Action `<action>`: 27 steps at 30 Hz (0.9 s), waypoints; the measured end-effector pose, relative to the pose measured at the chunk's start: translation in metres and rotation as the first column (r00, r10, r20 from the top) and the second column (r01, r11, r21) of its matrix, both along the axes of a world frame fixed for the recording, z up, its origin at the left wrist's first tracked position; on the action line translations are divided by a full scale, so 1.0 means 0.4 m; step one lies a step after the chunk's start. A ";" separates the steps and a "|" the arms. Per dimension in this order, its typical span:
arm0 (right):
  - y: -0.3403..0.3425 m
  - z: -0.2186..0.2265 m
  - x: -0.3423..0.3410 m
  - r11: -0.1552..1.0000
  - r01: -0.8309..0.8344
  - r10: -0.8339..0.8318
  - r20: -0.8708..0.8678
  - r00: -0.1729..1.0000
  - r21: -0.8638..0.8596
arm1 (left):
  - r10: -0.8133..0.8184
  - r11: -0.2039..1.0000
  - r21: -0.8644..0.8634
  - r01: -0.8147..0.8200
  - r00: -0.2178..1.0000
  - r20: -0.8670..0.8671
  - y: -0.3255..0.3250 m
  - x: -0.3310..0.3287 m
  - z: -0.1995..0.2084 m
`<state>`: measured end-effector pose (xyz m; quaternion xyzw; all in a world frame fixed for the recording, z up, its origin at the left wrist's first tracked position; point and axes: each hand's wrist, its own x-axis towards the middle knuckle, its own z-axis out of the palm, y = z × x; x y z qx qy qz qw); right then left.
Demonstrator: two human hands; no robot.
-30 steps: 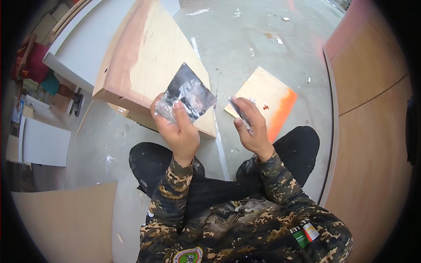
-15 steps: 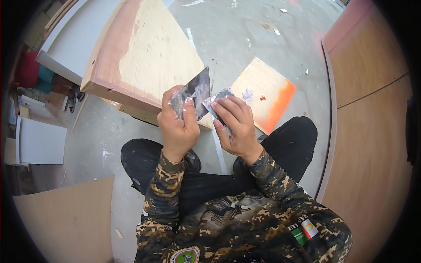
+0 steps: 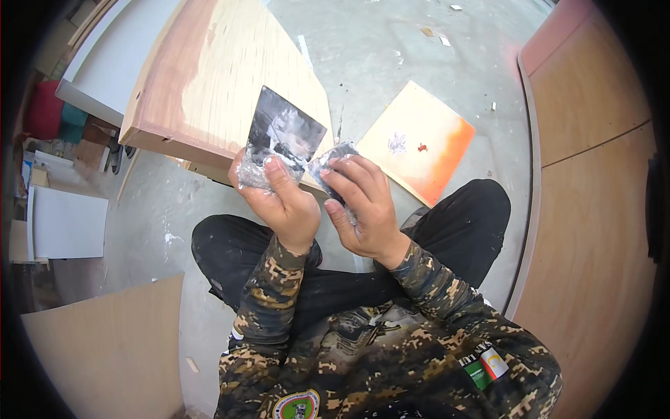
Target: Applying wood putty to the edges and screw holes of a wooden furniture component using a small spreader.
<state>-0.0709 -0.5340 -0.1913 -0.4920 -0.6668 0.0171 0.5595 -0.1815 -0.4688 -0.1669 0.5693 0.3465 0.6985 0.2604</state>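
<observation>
My left hand is closed round the putty-caked lower edge of a flat putty scraper. Its dark, square blade points up and away from me, with pale putty smeared over the face. Fingers bent, my right hand grips a second putty scraper, smaller in view and partly hidden by those fingers. The second scraper's edge is at or very near the lower right side of the first; contact is hard to make out. Beyond both hands stands a curved wooden piece with a pale patch on top.
A square board with an orange side, a putty dab and a reddish-brown dab lies on the floor ahead right. Curved wooden panels line the right. A brown sheet lies near left, with white panels beyond it.
My left hand has shifted left and turned its scraper, so more of the smeared blade face shows. My right hand has moved slightly left with its scraper.
</observation>
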 end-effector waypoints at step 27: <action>-0.022 0.044 0.177 0.816 -0.553 0.236 -0.971 0.048 0.171 | -0.404 0.837 -0.303 0.455 0.888 0.218 0.032 -0.043 -0.005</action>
